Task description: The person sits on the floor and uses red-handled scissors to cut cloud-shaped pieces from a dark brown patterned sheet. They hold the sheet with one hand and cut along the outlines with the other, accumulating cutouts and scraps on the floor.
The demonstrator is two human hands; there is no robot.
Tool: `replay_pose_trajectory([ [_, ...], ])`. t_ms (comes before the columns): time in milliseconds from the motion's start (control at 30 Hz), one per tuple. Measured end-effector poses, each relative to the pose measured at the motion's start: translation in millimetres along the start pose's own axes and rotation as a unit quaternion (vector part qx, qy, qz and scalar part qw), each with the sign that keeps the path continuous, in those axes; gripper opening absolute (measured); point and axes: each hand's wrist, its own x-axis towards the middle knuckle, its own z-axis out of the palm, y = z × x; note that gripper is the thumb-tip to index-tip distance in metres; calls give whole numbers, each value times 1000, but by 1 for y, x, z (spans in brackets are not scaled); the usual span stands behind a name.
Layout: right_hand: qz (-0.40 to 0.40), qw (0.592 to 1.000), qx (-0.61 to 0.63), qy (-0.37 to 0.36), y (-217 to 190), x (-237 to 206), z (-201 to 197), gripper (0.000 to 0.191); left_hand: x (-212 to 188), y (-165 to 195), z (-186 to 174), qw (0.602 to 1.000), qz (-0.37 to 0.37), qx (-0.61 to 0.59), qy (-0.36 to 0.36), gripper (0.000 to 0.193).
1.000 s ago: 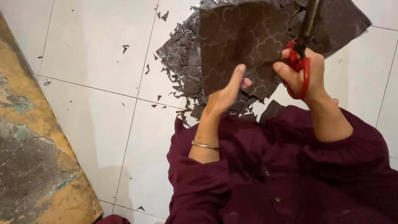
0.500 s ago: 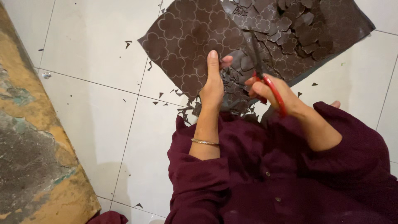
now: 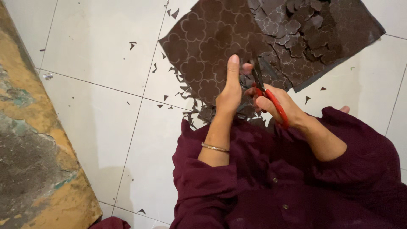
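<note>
My left hand (image 3: 229, 91) grips a dark brown sheet (image 3: 203, 55) printed with pale flower outlines, thumb pointing up along its right edge. My right hand (image 3: 277, 104) holds red-handled scissors (image 3: 268, 95), whose dark blades point up into the sheet's edge just right of my left thumb. A thin bangle sits on my left wrist. Behind the sheet, a pile of cut-out brown flower shapes (image 3: 303, 32) lies on a larger dark brown sheet (image 3: 356, 29) on the floor.
Small brown offcuts (image 3: 182, 85) are scattered over the white floor tiles (image 3: 97, 51) near my knees. A worn, rough orange and grey wall (image 3: 34, 161) runs along the left. My maroon clothing (image 3: 288, 182) fills the lower right.
I have turned the brown sheet to the left and lowered it. The scissors dropped from above the sheet to its right edge, with the blades now against it.
</note>
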Motion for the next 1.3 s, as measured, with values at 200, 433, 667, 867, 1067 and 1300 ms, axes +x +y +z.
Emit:
replay_pose_trajectory([
  [200, -31, 999, 10, 5, 1, 0, -3, 68, 2, 1, 9, 998, 51, 39, 25, 67],
  [433, -18, 999, -13, -47, 2, 1, -34, 64, 14, 1, -11, 981, 159, -92, 68, 56],
  [667, -17, 964, 266, 3, 8, 4, -53, 35, 16, -6, 0, 961, 230, -155, 17, 51],
  [867, -72, 950, 284, 112, -3, 7, -46, 27, -7, -3, 20, 984, 67, 165, -22, 75],
  [1067, -94, 929, 270, 237, -24, 3, -60, 24, -24, 15, 22, 955, 140, 199, -171, 94],
  [1300, -131, 940, 139, 282, -41, -16, -102, 33, -28, 43, -10, 903, 145, -141, -379, 88],
])
